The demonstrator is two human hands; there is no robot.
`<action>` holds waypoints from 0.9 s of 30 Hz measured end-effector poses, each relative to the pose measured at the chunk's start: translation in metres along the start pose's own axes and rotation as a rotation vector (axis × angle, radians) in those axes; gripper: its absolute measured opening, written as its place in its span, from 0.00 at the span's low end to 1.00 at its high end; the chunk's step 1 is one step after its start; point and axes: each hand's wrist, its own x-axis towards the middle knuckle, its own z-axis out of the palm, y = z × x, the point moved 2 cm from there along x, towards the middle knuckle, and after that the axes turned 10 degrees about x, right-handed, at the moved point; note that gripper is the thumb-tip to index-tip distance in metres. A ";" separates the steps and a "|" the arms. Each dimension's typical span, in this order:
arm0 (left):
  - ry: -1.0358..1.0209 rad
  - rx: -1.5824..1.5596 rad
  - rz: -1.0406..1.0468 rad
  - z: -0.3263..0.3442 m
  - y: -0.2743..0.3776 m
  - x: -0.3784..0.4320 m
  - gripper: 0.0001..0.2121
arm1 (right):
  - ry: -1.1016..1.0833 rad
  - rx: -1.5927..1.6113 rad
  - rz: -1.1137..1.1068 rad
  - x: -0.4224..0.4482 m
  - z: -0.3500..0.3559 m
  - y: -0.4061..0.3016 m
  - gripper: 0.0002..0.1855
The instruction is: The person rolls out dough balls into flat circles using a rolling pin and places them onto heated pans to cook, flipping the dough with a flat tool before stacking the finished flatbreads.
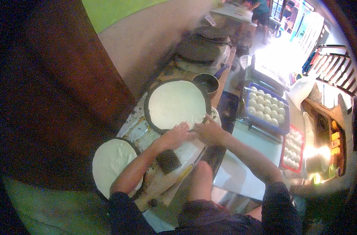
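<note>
A thin round sheet of dough (177, 102) lies on a dark round griddle (147, 113) on a stained stove top. My left hand (178, 135) rests at the sheet's near edge, fingers extended. Beside it, my right hand (209, 130) touches the near right edge; whether its fingertips pinch the dough cannot be told. Another round flat sheet (115, 163) lies at the lower left, partly hidden by my left forearm. A small dark saucepan (206, 83) with a purple handle stands just past the griddle on the right.
To the right, a blue tray (285, 117) holds rows of dough balls, with a red tray (301, 152) of smaller ones beside it. More dark round griddles (197, 48) stand farther along the counter. A dark block (168, 161) sits near my left forearm. A person (260, 13) stands far back.
</note>
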 end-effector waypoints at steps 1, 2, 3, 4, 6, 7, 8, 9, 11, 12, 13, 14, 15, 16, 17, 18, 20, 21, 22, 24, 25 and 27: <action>0.070 -0.181 0.105 -0.016 0.015 -0.008 0.19 | -0.001 0.000 0.002 -0.001 -0.005 0.002 0.30; 0.068 -0.181 0.100 -0.031 0.019 -0.012 0.19 | -0.006 0.039 -0.032 0.002 -0.009 -0.001 0.29; -0.170 -0.310 -0.093 -0.041 0.015 -0.014 0.17 | -0.015 0.079 -0.065 0.005 -0.009 -0.005 0.29; -0.404 -0.431 -0.271 -0.046 0.009 -0.007 0.16 | -0.013 0.079 -0.053 0.018 0.004 0.003 0.29; -0.329 -0.289 -0.239 -0.049 -0.016 0.023 0.18 | 0.549 0.128 -0.376 0.045 0.030 0.025 0.29; -0.264 -0.148 -0.258 -0.044 -0.041 0.025 0.20 | 0.559 0.131 -0.380 0.051 0.030 0.018 0.29; -0.187 0.227 -0.163 -0.028 -0.074 0.017 0.22 | 0.449 0.245 -0.378 0.060 0.026 0.000 0.28; -0.123 0.597 -0.053 -0.013 -0.101 0.008 0.25 | 0.333 0.364 -0.377 0.067 0.026 -0.017 0.28; 0.039 0.345 -0.202 0.001 -0.112 0.042 0.27 | 0.306 0.447 -0.369 0.056 0.040 -0.007 0.27; 0.205 0.092 -0.357 0.004 -0.117 0.061 0.28 | 0.204 0.537 -0.340 0.044 0.043 0.003 0.26; 0.213 0.085 -0.356 0.012 -0.122 0.069 0.28 | 0.104 0.629 -0.321 0.030 0.044 0.004 0.26; 0.206 0.106 -0.493 0.020 -0.131 0.074 0.28 | 0.291 0.548 -0.316 0.007 0.046 0.004 0.25; 0.198 0.137 -0.632 0.026 -0.146 0.077 0.28 | 0.348 0.542 -0.259 -0.013 0.059 0.009 0.24; 0.022 0.514 -0.657 0.007 -0.204 0.027 0.29 | 0.420 0.537 -0.312 -0.023 0.053 -0.014 0.23; 0.008 0.503 -0.647 0.012 -0.195 0.031 0.29 | 0.328 0.656 -0.190 -0.052 0.055 -0.004 0.23; 0.087 0.460 -0.603 0.026 -0.173 0.049 0.29 | 0.223 0.777 -0.024 -0.087 0.065 0.013 0.23; 0.137 0.416 -0.571 0.031 -0.141 0.058 0.27 | 0.409 0.835 0.041 -0.137 0.135 0.055 0.22; 0.127 0.412 -0.546 0.036 -0.118 0.056 0.27 | 0.463 0.718 0.071 -0.168 0.159 0.069 0.22; -0.012 0.291 -0.366 0.045 -0.085 0.048 0.26 | 0.501 0.613 0.108 -0.193 0.183 0.077 0.22; -0.229 0.176 -0.204 0.023 -0.015 0.019 0.25 | 0.519 0.820 0.247 -0.230 0.209 0.072 0.21; -0.299 0.192 -0.223 -0.009 0.016 0.004 0.24 | 0.552 0.986 0.357 -0.247 0.219 0.070 0.20; -0.302 0.120 -0.195 -0.052 0.043 -0.034 0.24 | 0.576 1.014 0.380 -0.258 0.242 0.065 0.20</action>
